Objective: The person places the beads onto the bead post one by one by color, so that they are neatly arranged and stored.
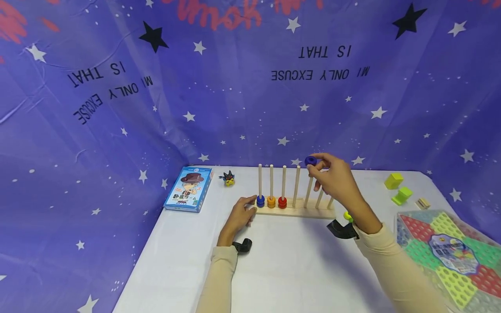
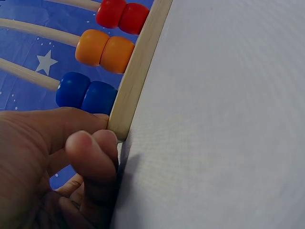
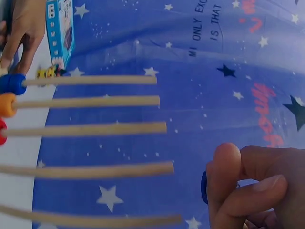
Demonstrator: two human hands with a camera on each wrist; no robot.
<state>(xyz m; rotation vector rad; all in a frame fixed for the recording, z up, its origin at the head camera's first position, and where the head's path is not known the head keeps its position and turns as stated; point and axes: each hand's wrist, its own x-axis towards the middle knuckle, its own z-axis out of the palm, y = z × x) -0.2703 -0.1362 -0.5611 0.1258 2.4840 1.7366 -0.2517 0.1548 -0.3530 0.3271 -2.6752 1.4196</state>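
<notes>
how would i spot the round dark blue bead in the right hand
On the white table stands a pale wooden rack with upright pegs. Above it, the person's right hand pinches the dark blue bead. Unlike the blue beads, orange beads and red beads seated on pegs, it's in midair.

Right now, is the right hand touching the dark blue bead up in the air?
Touching: the head view shows the right hand pinching the dark blue bead between thumb and fingers.

Around the white tabletop's (image 1: 289, 269) centre, a blue illustrated box (image 1: 189, 189) is noted at 10 o'clock, a small figurine (image 1: 228, 179) at 11, lime blocks (image 1: 393, 181) at 2, and a multicoloured board (image 1: 420, 254) at 3.
</notes>
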